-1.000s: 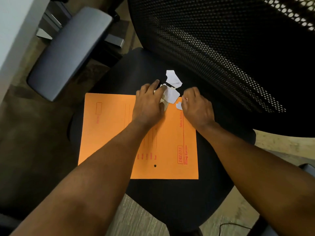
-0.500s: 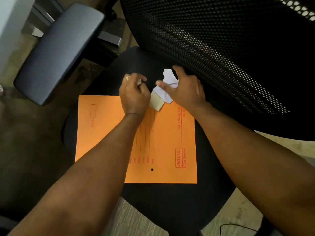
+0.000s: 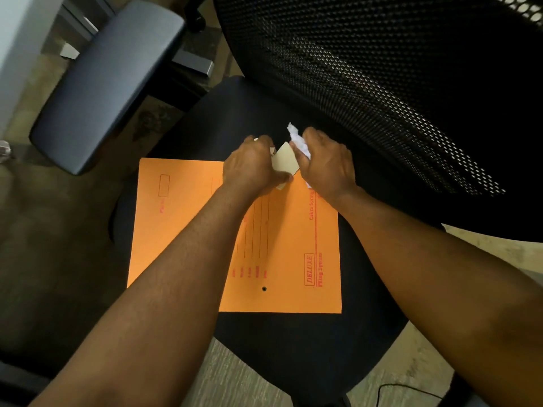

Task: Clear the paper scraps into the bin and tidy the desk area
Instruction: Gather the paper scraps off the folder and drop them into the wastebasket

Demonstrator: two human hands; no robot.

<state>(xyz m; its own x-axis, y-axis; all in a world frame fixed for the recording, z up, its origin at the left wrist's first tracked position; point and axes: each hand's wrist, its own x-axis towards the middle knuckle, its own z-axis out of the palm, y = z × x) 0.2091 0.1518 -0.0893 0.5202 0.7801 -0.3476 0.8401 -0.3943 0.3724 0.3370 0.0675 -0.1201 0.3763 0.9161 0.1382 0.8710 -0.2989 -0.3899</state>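
Your left hand (image 3: 252,167) is curled closed at the far edge of the orange file folder (image 3: 188,230), clamping a tan card scrap (image 3: 284,162) that sticks up from between thumb and fingers; a smaller pale sliver shows just below the thumb. Your right hand (image 3: 326,163) sits just beside it, nearly touching, fingers closed around crumpled white paper scraps (image 3: 298,141), which poke out above the knuckles; another white bit peeks out under the heel of that hand at the folder's edge. The tan scrap and the white scraps meet between the two hands. The folder lies flat on the black seat (image 3: 293,348) of the office chair, red print facing up, with "DELUXE" legible near its right edge and a small punched hole near its near edge. Your left forearm crosses over the folder diagonally. The mesh backrest (image 3: 382,83) rises behind the hands on the right. A grey padded armrest (image 3: 108,83) angles across the upper left, well apart from the scraps. Brown floor to the left, paler floor near the bottom edge, with a thin dark cable (image 3: 405,387) lying on it at lower right. No bin in view.
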